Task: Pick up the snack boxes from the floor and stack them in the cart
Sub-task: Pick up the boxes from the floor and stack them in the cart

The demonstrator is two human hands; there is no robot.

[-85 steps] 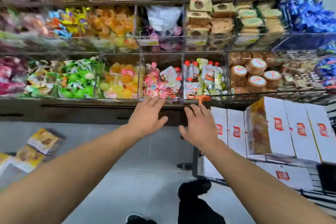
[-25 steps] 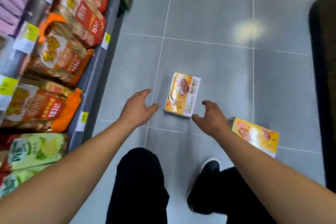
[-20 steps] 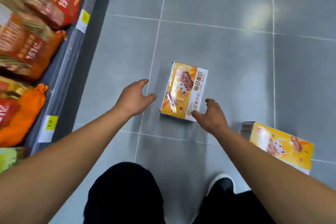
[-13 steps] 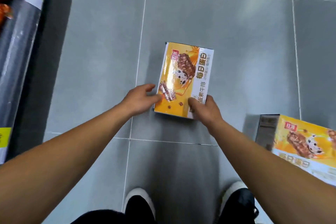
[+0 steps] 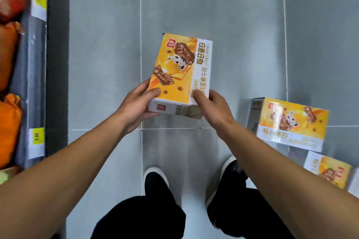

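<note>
A yellow and white snack box (image 5: 179,70) with chocolate bars printed on it is held above the grey floor tiles. My left hand (image 5: 136,105) grips its near left corner, thumb on top. My right hand (image 5: 210,106) grips its near right corner. A second snack box (image 5: 291,122) of the same kind lies on the floor to the right. A third snack box (image 5: 330,170) lies partly cut off at the lower right. The cart is out of view.
A low store shelf (image 5: 37,64) with yellow price tags runs along the left edge, holding orange and red snack bags (image 5: 8,122). My black shoes (image 5: 155,182) and trouser legs stand on the tiles below the held box.
Both hands closed on the near end of the box and raised it off the floor toward me. The view dropped lower and a third box came into sight at the right.
</note>
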